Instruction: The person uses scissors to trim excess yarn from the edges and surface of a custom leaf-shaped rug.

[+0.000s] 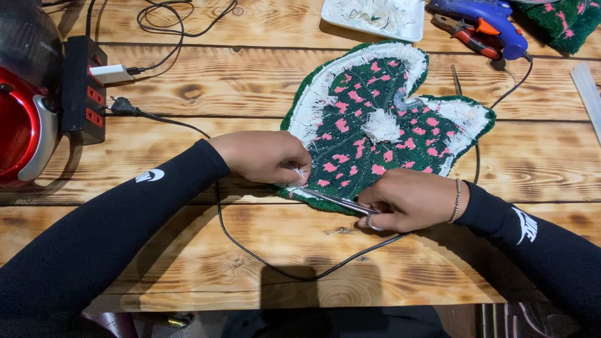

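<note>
Knotty, scorched-grain plank table (263, 81), black power strip (82, 87) at left, white tray (413, 28) at far edge

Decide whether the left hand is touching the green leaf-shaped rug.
Touching: the head view shows the left hand pinching white fringe at the edge of the green leaf-shaped rug.

Dark green leaf-shaped rug (375, 134) with pink flecks and white fringe edging.

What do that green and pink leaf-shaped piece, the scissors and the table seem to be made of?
The leaf-shaped piece looks like tufted yarn on white cloth backing: fuzzy pile, frayed white fringe along its edges. The scissors, held by the right hand, look like bare metal, thin and shiny. The table appears to be wooden planks with a scorched-looking finish: dark grain, knots. The left hand pinches the piece's edge.
</note>
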